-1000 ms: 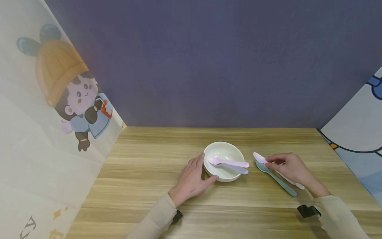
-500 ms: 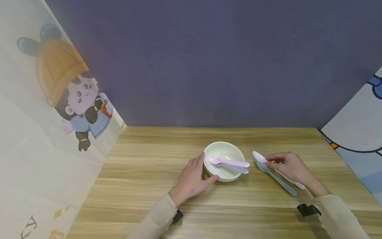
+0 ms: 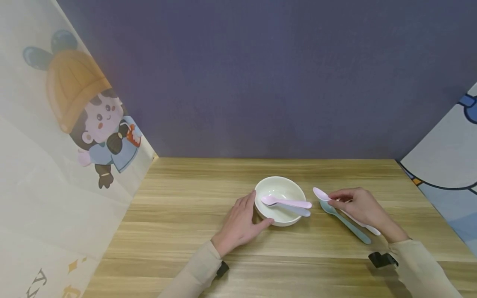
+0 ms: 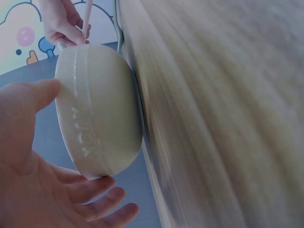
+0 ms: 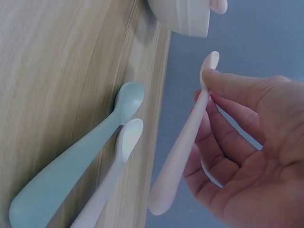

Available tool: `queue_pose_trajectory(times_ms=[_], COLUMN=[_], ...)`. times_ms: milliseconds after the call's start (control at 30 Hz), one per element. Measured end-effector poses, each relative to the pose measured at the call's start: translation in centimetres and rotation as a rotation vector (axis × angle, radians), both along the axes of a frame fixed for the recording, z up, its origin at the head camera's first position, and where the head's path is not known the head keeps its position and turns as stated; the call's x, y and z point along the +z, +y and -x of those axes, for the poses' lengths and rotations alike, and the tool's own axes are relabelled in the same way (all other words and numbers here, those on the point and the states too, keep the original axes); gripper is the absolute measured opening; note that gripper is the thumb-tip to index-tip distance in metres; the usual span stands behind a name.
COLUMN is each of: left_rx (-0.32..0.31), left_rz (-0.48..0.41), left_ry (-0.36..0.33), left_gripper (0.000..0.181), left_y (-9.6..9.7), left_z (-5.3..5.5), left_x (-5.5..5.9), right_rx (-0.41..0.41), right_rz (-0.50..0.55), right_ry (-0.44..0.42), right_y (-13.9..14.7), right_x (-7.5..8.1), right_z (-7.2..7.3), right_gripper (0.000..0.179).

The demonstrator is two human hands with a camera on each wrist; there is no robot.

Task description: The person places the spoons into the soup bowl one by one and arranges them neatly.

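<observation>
Wooden table (image 3: 179, 207): right fingers (image 3: 343, 193) pinch pink spoon (image 5: 180, 154), now nearer bowl (image 3: 288, 189); left fingers (image 4: 91, 191) outspread.

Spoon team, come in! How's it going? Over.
Left hand touching bowl. Right hand pinching raised pink spoon. Two spoons in bowl; nothing seems in the way.

Two spoons (image 3: 291, 203) lie in a bowl (image 3: 281, 186) left of three others (image 3: 352, 227)

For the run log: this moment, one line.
left hand: touches round cream bowl; right hand: pinches pale pink long-handled spoon; leaning in bowl: pink spoon, lilac spoon; on wood-grain table: teal spoon, white spoon
</observation>
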State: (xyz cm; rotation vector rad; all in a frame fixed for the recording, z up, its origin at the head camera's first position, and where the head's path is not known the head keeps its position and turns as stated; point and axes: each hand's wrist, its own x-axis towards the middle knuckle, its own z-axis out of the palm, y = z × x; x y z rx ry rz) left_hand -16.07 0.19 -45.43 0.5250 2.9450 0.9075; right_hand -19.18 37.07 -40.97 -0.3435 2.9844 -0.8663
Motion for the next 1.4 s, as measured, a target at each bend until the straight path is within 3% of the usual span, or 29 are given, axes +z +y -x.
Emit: queue_pose_trajectory(times_ms=[1400], left_rx=[0.003], left_rz=[-0.013], left_ry=[-0.003], left_gripper=[0.104], left_y=[0.0], left_z=[0.0], left_x=[0.0], right_rx=[0.032], right_rz=[0.027], right_ry=[0.026], right_y=[-2.6], right_x=[1.1], right_z=[0.7], right_gripper=[0.023])
